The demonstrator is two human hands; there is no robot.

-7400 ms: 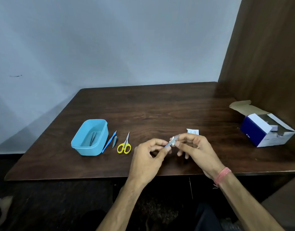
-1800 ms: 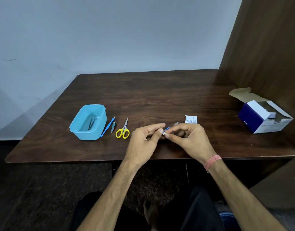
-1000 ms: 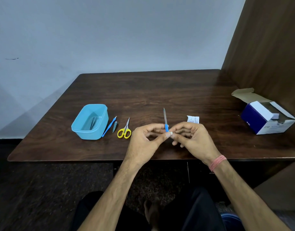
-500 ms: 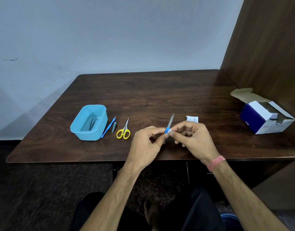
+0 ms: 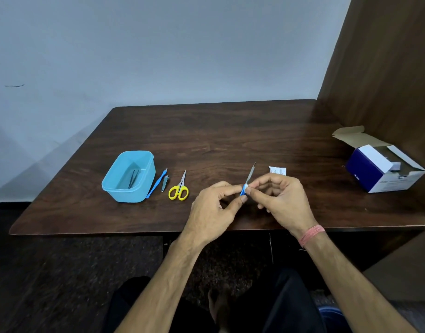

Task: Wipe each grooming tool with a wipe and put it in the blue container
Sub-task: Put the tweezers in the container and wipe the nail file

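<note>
Dark wooden bench [image 5: 230, 140]: a blue container [image 5: 129, 177] holding tweezers [image 5: 133, 178] is set leftmost, then a blue stick [image 5: 156, 183], clippers [image 5: 165, 183], yellow scissors [image 5: 179, 189]. A nail file [image 5: 248, 179] is pinched by left hand [image 5: 212, 213] and right hand [image 5: 282, 200], a white wipe [image 5: 246, 187] pressed on it by the right hand's fingers. A sachet [image 5: 277, 170] and an open box [image 5: 384, 171] lie rightward; their print is unreadable.

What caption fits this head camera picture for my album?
Two hands wipe a nail file beside the blue container.

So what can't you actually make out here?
- Small white wipe, head view: nearly hidden by the right hand fingertips.
- Blue handle of the metal nail file: covered by the left hand.
- Open blue-and-white cardboard box: contents shadowed, unclear.
</note>
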